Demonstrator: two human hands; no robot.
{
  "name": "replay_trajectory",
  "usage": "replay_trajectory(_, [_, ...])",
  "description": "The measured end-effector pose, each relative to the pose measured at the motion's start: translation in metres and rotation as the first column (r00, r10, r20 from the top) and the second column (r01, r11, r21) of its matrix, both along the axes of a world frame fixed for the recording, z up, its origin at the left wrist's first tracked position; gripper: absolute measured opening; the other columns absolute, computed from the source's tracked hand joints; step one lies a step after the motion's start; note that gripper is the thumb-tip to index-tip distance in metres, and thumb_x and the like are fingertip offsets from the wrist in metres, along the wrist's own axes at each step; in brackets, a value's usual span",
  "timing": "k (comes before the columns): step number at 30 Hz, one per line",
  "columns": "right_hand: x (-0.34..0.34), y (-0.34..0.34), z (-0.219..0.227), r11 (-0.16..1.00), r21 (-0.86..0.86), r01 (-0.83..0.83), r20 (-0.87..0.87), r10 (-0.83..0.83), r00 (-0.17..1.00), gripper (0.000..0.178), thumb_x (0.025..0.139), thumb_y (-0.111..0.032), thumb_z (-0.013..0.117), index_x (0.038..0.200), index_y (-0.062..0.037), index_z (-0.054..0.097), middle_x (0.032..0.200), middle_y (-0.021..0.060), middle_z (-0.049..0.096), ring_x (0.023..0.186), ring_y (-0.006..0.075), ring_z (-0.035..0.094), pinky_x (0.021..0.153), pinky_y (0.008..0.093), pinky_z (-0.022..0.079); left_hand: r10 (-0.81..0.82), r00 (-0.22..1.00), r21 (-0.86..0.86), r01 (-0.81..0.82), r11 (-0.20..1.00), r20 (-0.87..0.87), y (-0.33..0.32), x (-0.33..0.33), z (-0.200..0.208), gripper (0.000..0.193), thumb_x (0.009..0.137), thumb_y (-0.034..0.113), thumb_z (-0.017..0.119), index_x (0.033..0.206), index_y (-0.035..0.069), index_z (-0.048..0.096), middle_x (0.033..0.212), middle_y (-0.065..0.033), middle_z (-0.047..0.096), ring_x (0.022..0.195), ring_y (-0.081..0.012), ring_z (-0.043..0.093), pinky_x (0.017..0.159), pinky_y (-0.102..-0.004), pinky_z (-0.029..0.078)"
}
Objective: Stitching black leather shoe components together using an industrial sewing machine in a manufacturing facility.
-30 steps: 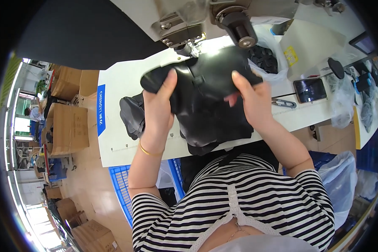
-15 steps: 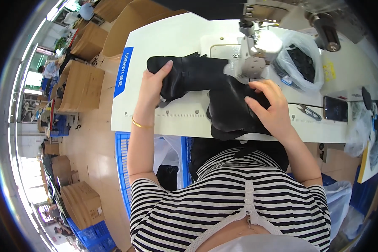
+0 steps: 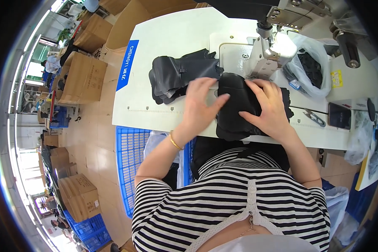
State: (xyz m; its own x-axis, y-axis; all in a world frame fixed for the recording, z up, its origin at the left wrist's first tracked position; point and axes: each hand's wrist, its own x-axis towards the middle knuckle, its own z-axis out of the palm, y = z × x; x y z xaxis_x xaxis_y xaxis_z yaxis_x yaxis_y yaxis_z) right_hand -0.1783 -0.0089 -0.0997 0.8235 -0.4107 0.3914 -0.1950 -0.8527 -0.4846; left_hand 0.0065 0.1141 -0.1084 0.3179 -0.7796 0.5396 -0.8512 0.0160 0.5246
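Nearest the camera: striped shirt, both forearms reaching up to the white sewing table. Gold bangle on the left wrist.

Left hand lies flat, fingers spread, on the near-left edge of the black fabric piece; it presses, doesn't pinch, nothing clenched. Some motion blur on it. Right hand is also spread open, palm down on the same piece, fingertips towards the needle area. Looks like both palms are flattening and steadying the fabric against the table so it sits square by the machine.

Black fabric piece sits at the table's near edge, centre, its bottom hanging slightly over, its far end just beside the sewing machine head.

Left of it, touching or slightly overlapped: stack of black pieces, parked within the left hand's reach.

Right side: thread snips and a phone lying on the table, apart from the work. Behind them, a clear plastic bag holding dark parts.

Below the table at left: blue plastic crate. Far left: cardboard boxes on the floor.
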Motion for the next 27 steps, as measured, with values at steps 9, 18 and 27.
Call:
replay_trajectory(9, [-0.001, 0.001, -0.006, 0.994, -0.04, 0.097, 0.21, -0.087, 0.974, 0.068, 0.064, -0.025, 0.079, 0.122, -0.0039, 0.052, 0.113, 0.011, 0.051, 0.107, 0.0306, 0.048, 0.096, 0.0435, 0.035, 0.072, 0.963, -0.178, -0.025, 0.984, 0.261, -0.005, -0.027, -0.008, 0.029, 0.068, 0.002, 0.074, 0.095, -0.001, 0.065, 0.112, -0.0156, 0.06, 0.092, -0.0296, 0.059, 0.076, -0.034, 0.049])
replay_trajectory(18, [-0.013, -0.012, -0.012, 0.988, -0.137, 0.067, 0.196, -0.039, 0.98, 0.055, 0.069, -0.024, 0.076, 0.116, -0.0036, 0.057, 0.105, 0.0103, 0.056, 0.099, 0.03, 0.052, 0.095, 0.0438, 0.036, 0.165, 0.801, -0.417, 0.114, 0.902, 0.575, -0.02, -0.028, 0.015, 0.019, 0.075, 0.009, 0.071, 0.093, 0.004, 0.068, 0.113, -0.0107, 0.065, 0.086, -0.0202, 0.06, 0.067, -0.0258, 0.05])
replay_trajectory(27, [-0.02, -0.031, -0.01, 0.982, 0.119, -0.147, 0.392, 0.09, 0.916, 0.019, 0.076, -0.008, 0.071, 0.087, -0.0033, 0.057, 0.079, 0.0088, 0.061, 0.066, 0.0259, 0.06, 0.059, 0.0336, 0.047, -0.209, 0.622, -0.159, 0.136, 0.978, -0.755, -0.02, -0.054, 0.029, 0.027, 0.087, 0.003, 0.06, 0.113, -0.003, 0.06, 0.107, -0.0137, 0.066, 0.088, -0.0138, 0.062, 0.078, -0.0273, 0.049])
